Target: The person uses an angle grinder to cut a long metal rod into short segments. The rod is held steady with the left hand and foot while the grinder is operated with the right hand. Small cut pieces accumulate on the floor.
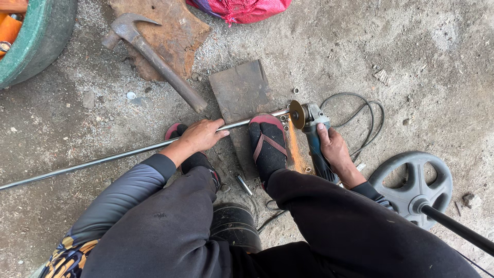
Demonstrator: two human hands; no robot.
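A long thin steel rod (103, 159) lies across the dirt floor and over a dark metal block (242, 92). My left hand (200, 135) grips the rod just left of the block. My right foot in a black sock and red sandal (267, 141) presses down on the rod. My right hand (333, 149) holds a blue angle grinder (315, 136). Its disc (297, 114) meets the rod's right end, and orange sparks (294, 146) fall toward me.
A claw hammer (154, 56) lies on a rusty plate (170, 31) at the back. A green tub (36, 41) sits top left, a pink sack (242, 9) at top. A grey round stand base (414, 188) stands right; the grinder's cable (363, 121) loops beside it.
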